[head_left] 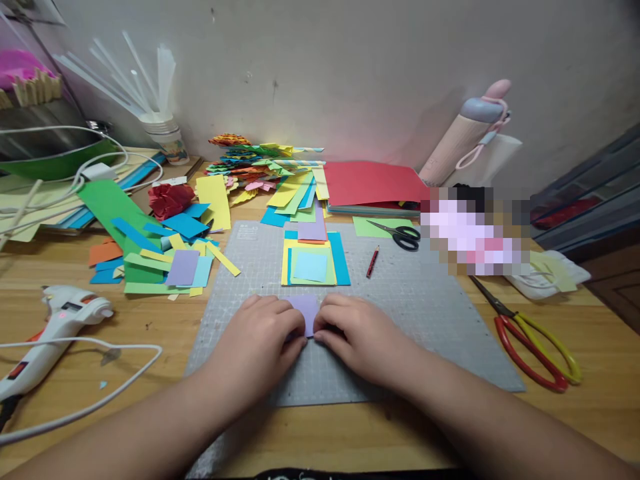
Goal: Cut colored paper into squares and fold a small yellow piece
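Note:
A small piece of purple paper [306, 312] lies on the grey cutting mat [420, 360], between my two hands. My left hand [273, 327] pinches its left side, fingers curled and thumb at the near edge. On the right side my right hand [353, 330] grips it the same way. Both hands hide the paper's outer ends. Just beyond them is a stack of paper rectangles in blue, yellow and green, topped by a light blue piece [311, 267]. A short dark red pencil [373, 262] lies right of the stack.
Black-handled scissors [405, 237] rest on green paper at the mat's far edge. Larger red-and-yellow scissors [533, 347] lie at the right. Coloured paper scraps [185, 267] and a white glue gun [60, 340] with its cable occupy the left. A red folder [375, 183] lies near the wall.

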Motion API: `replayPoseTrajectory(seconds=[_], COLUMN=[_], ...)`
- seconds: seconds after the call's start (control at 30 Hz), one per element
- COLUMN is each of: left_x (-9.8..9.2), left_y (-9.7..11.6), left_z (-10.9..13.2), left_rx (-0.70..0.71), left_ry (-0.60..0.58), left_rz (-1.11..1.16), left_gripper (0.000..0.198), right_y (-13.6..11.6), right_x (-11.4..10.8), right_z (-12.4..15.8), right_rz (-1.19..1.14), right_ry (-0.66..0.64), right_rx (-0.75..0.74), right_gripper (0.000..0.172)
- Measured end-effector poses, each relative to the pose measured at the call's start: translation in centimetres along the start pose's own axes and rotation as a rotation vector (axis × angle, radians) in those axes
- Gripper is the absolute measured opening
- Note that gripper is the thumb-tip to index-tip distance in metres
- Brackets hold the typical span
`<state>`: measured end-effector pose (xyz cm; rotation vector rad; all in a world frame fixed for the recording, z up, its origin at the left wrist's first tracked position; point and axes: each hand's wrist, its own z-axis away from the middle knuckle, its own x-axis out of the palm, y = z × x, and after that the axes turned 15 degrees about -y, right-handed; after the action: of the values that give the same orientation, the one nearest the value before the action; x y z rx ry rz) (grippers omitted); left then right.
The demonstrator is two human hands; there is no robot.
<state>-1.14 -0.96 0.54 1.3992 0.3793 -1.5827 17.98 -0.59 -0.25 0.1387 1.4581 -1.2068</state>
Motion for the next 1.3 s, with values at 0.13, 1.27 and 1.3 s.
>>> replayPoseTrajectory(seconds=[0.13,1.27,1.3], left_x=[0.0,-0.2,-0.2], left_y=[-0.2,-0.8,-0.8], left_z=[0.0,-1.3,-1.3], left_rx=[0.006,-0.073,-0.071], left_ry=[0.0,0.033,0.038], left_rz=[0.07,0.161,0.157], left_gripper=[0.007,0.017,0.017], right_y=[0.1,0.9,0.9], right_x=[0.3,-0.5,-0.4], right_z=[0.0,-0.7,-0.8], right_rz=[-0.085,-0.112,-0.108], right_ry=[0.016,0.004,0.004], right_rx=[0.048,-0.042,-0.034], right_gripper=[0.005,0.009,0.01])
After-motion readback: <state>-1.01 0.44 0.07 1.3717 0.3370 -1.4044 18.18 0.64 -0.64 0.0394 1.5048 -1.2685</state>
